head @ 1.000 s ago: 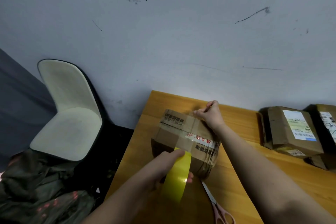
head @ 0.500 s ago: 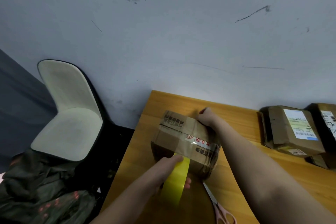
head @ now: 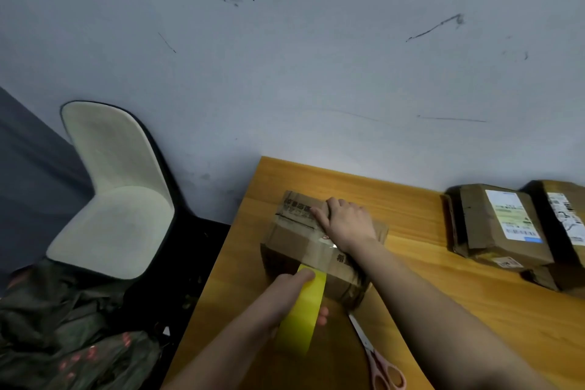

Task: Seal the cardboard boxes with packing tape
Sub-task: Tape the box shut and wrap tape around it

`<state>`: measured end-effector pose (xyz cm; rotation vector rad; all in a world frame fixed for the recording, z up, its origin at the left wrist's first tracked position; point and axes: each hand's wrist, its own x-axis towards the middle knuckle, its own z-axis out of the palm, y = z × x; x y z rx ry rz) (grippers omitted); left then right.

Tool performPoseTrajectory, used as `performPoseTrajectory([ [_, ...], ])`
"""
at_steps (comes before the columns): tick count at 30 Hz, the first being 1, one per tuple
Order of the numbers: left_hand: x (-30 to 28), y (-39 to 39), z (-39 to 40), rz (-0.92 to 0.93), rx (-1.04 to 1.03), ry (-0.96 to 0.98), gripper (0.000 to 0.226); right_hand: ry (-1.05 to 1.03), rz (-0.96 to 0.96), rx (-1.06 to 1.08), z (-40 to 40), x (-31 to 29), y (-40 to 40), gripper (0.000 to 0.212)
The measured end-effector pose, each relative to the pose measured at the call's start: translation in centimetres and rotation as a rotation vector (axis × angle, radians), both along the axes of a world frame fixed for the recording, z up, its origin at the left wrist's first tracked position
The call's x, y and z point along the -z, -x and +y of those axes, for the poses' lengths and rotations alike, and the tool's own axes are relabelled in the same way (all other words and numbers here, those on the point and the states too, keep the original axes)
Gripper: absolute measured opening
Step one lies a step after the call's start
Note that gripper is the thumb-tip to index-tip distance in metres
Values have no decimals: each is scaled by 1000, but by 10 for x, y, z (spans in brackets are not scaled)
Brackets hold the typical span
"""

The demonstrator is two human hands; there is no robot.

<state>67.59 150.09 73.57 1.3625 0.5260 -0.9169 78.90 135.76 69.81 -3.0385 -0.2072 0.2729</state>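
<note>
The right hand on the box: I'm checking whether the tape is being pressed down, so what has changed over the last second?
The right hand moved from the box's far edge, where its fingers were curled, onto the top and now lies flat there, pressing. The left hand kept its grip on the yellow tape roll at the near side. The box, scissors and labelled parcels stayed put.

At your 5 o'clock, pink-handled scissors (head: pixel 378 358) lie on the wooden counter (head: pixel 411 209). At 9 o'clock a cream chair (head: pixel 114 199) stands off the counter, against the scuffed grey wall (head: pixel 285 57). At 8 o'clock lies dark patterned cloth (head: pixel 69 332).
</note>
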Motion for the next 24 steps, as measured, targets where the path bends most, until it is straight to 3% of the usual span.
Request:
performPoseTrajectory([
  [3,5,-2,0,-9,-14,-6,34,40,33,28,2,-2,-2,73],
  [6,10,0,2,12,-2,-15,39,36,-126,-63,6,2,19,85],
  [8,13,0,1,11,-21,-14,42,0,-235,-180,12,12,36,81],
  [12,17,-2,-2,-11,-46,8,44,-55,-74,-190,12,15,39,95],
  [15,25,4,5,-103,-38,33,37,-49,-66,-195,10,12,34,109],
  [19,35,28,8,-260,-47,0,29,-40,-57,-191,12,14,38,109],
  [24,47,40,8,-151,8,-162,42,-56,-64,-188,12,10,37,112],
])
